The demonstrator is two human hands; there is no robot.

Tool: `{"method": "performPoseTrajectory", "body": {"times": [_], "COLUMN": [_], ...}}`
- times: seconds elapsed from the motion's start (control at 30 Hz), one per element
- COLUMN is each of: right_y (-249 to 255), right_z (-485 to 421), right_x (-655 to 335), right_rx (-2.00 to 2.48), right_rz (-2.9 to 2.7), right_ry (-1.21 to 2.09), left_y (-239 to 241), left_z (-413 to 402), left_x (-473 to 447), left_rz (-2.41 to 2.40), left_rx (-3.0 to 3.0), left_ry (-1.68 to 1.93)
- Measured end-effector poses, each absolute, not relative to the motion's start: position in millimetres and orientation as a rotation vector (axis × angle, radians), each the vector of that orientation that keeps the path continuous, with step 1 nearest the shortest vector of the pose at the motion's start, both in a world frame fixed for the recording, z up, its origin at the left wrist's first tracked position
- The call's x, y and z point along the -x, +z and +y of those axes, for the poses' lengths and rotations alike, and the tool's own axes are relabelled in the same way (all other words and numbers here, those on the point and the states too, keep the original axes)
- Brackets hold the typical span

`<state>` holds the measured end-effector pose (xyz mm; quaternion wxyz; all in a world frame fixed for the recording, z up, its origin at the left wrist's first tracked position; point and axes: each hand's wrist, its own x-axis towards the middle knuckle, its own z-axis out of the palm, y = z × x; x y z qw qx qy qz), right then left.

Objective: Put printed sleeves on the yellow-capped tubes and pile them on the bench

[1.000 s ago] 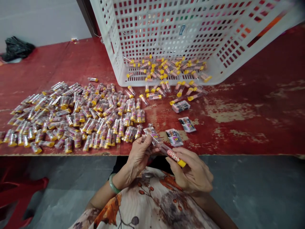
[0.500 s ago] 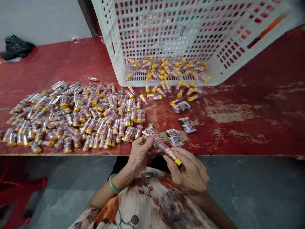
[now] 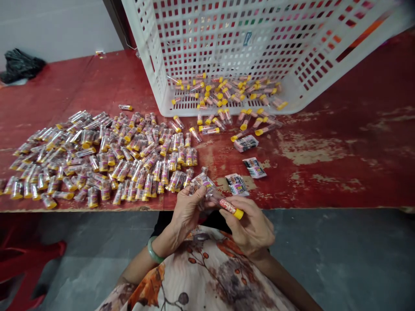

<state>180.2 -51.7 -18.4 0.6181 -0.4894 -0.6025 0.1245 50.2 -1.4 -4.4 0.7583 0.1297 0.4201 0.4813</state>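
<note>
Just in front of the table edge, my left hand (image 3: 188, 209) is closed on a clear printed wrapper (image 3: 207, 183). My right hand (image 3: 251, 222) pinches a clear tube (image 3: 228, 206) by its yellow-capped end, which has red and white print or contents near the cap. The tube's far end meets the wrapper at my left fingers; how deep it sits inside I cannot tell. Close by lie flat printed sleeves (image 3: 236, 185), another sleeve group (image 3: 254, 167) and a thicker stack (image 3: 245, 143). To the left spreads a large pile of wrapped yellow-capped tubes (image 3: 129, 160).
A white plastic basket (image 3: 155, 77) lies on its side on the red table (image 3: 324, 168), with unwrapped yellow-capped tubes (image 3: 223, 93) spilling from its mouth. A black plastic bag (image 3: 21, 65) sits at the far left. A red stool (image 3: 29, 263) stands below the table's left side.
My right hand has moved left with the tube, bringing it further into the wrapper or my left fingers. My left hand has barely shifted.
</note>
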Motion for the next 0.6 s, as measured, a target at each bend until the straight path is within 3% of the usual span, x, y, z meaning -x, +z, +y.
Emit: {"method": "performPoseTrajectory", "body": {"times": [0.3,0.6], "right_y": [-22.0,-15.9], "right_z": [-49.5,-54.1], "right_x": [-179.5,-185.0], "right_rx": [1.094,1.157], "right_rz": [-1.282,-1.585], "right_ry": [0.405,0.067], "left_y": [-6.0,-4.8], "left_z": [-2.3,-4.0], "left_x": [-51.1,-52.5], "left_rz": [0.941,0.954], "left_rx": [-0.283,-0.244], "left_ry": [1.041,1.058]}}
